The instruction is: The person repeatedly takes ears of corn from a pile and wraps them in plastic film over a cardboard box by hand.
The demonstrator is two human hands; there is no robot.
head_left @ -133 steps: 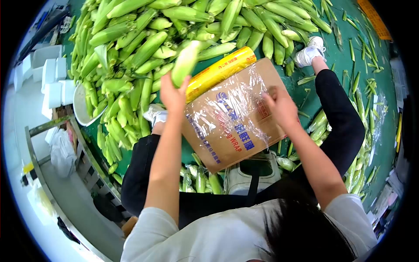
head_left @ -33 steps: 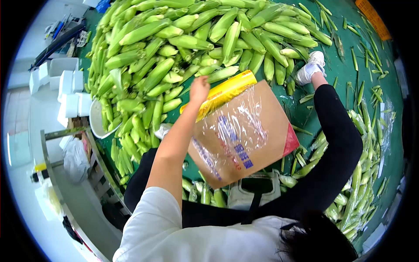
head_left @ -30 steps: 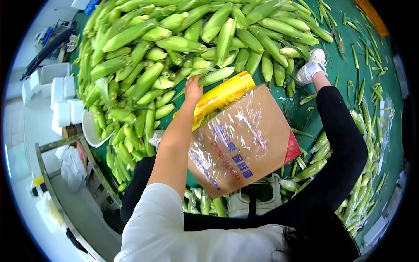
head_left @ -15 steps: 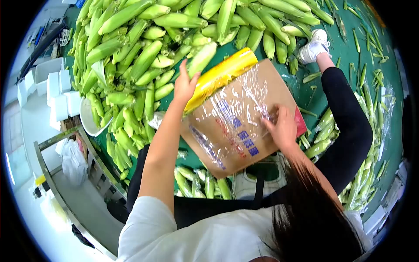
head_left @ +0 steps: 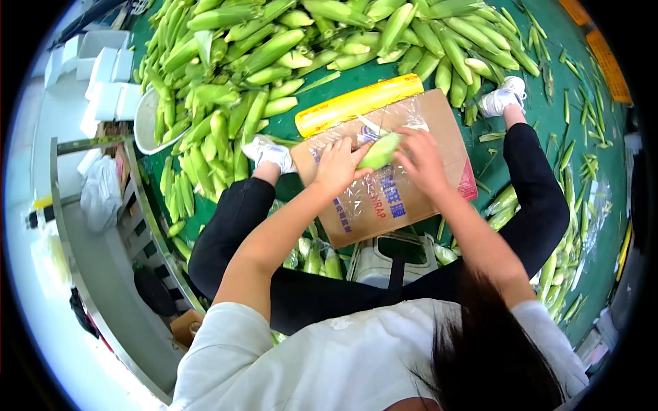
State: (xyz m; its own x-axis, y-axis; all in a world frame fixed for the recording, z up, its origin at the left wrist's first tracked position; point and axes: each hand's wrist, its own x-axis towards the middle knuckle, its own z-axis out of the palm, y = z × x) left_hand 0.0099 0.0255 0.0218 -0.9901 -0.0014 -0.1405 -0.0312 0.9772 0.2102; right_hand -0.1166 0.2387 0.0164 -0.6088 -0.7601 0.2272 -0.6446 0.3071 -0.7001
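A green ear of corn (head_left: 379, 152) in its husk is held over the printed cardboard box (head_left: 404, 212). My left hand (head_left: 339, 166) is closed around its left end, the thumb along the lower side. The fingers of my right hand (head_left: 419, 157) are bent in at its right end, and a pale strip of husk sticks up near it. Clear plastic film (head_left: 353, 209) lies wrinkled on the box top. Just beyond my hands, a yellow roll of cling film (head_left: 360, 104) rests along the far edge of the box.
A large heap of corn (head_left: 274, 51) lies ahead on the green floor (head_left: 541, 154). Wrapped ears (head_left: 504, 209) are at the right. A white tub (head_left: 147, 127) and a metal frame (head_left: 65, 226) stand at the left. A grey stool (head_left: 363, 267) is under the box's near side.
My left hand has brought an ear of corn from the heap onto the box. My right hand has moved up from the film to the ear. The view has shifted slightly.
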